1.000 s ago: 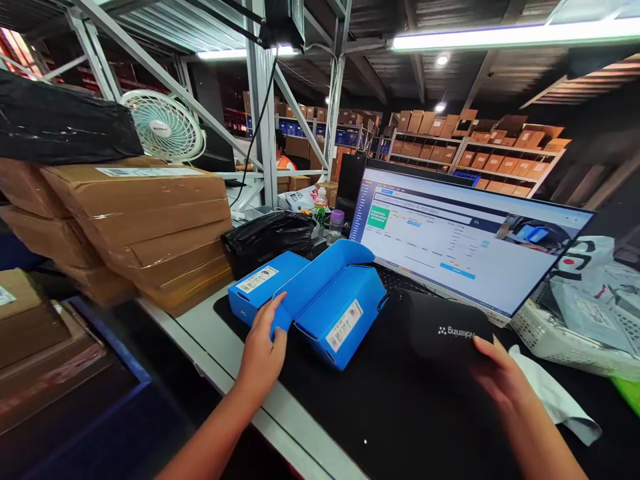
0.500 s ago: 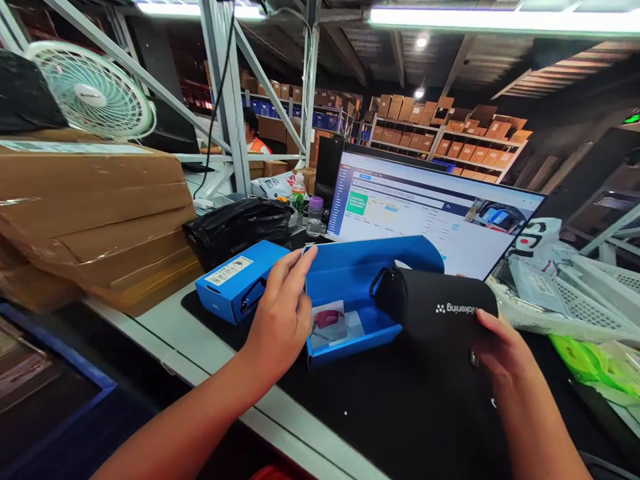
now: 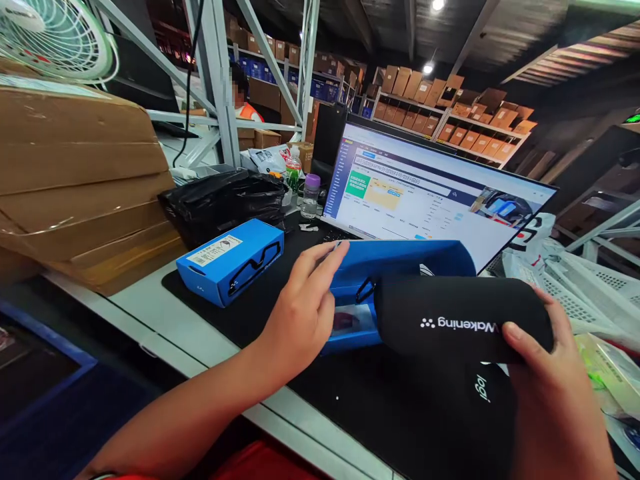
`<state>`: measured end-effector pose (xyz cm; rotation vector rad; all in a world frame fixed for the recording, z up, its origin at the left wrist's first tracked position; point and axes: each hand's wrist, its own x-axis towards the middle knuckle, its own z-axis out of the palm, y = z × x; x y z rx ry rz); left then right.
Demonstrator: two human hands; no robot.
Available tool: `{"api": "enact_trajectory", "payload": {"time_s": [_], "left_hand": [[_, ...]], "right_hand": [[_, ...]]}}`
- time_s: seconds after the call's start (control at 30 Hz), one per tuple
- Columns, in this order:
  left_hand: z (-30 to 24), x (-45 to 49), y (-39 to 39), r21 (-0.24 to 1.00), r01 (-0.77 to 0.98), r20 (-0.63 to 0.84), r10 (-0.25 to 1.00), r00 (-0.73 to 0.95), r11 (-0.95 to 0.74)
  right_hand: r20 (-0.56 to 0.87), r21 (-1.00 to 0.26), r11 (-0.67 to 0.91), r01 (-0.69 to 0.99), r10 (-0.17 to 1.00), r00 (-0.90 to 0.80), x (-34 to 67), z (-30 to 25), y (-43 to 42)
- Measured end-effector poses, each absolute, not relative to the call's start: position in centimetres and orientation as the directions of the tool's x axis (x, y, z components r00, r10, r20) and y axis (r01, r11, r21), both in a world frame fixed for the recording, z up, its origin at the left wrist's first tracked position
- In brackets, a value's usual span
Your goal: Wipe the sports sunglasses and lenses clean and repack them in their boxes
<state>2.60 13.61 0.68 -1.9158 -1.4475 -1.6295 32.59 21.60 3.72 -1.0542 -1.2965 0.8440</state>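
Note:
My right hand (image 3: 550, 373) is wrapped round the end of a black oval case (image 3: 450, 320) with white lettering, held lengthwise over an open blue box (image 3: 400, 260). My left hand (image 3: 305, 307) rests with fingers stretched against the raised blue lid at the box's left side. Inside the box a white card with a pink item (image 3: 350, 320) shows. A second, shut blue box (image 3: 230, 260) with a white label lies to the left on the black desk mat (image 3: 400, 407).
A monitor (image 3: 430, 193) stands behind the boxes. A black plastic bag (image 3: 225, 200), bottles (image 3: 310, 193) and stacked cardboard cartons (image 3: 80, 180) sit to the left, a fan (image 3: 55, 33) above them. White baskets (image 3: 580, 293) lie right. A person in orange (image 3: 243, 100) works behind the racking.
The blue box went from tipped on its side to lying open. My right hand brought the black case over it, nearer me. My left hand shifted to the lid's edge.

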Motion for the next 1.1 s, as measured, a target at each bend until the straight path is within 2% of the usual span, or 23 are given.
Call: {"api": "enact_trajectory", "payload": {"time_s": [0.13, 0.23, 0.33, 0.53, 0.63, 0.77, 0.87, 1.1], "left_hand": [[1.7, 2.0, 14.0, 0.449, 0.746, 0.820, 0.558, -0.126, -0.491], [2.4, 2.0, 13.7, 0.474, 0.732, 0.796, 0.594, -0.118, -0.489], [2.2, 2.2, 13.9, 0.478, 0.720, 0.783, 0.616, -0.089, -0.503], [1.6, 1.5, 15.4, 0.509, 0.697, 0.765, 0.637, -0.097, -0.505], [1.9, 1.0, 15.4, 0.522, 0.693, 0.748, 0.657, -0.094, -0.497], [2.1, 0.4, 15.3, 0.527, 0.681, 0.739, 0.670, -0.072, -0.508], [2.1, 0.0, 15.6, 0.538, 0.666, 0.734, 0.676, -0.068, -0.517], [-2.4, -0.5, 17.2, 0.627, 0.532, 0.727, 0.674, -0.135, -0.569]], "right_hand": [[0.387, -0.904, 0.322, 0.280, 0.896, 0.218, 32.2, 3.9, 20.4], [0.418, -0.885, 0.319, 0.338, 0.865, 0.277, 31.9, 3.9, 20.0], [0.442, -0.859, 0.330, 0.392, 0.864, 0.242, 31.0, 3.3, 20.1], [0.297, -0.925, 0.264, 0.274, 0.951, 0.084, 28.9, 1.0, 22.2], [0.253, -0.957, 0.230, 0.177, 0.960, 0.121, 29.8, 1.1, 23.6], [0.255, -0.964, 0.265, -0.022, 0.946, 0.199, 32.4, 2.2, 24.9], [0.225, -0.959, 0.260, -0.111, 0.940, 0.255, 33.5, 2.5, 25.3], [0.249, -0.966, 0.258, -0.024, 0.950, 0.189, 33.0, 0.8, 26.0]]}}
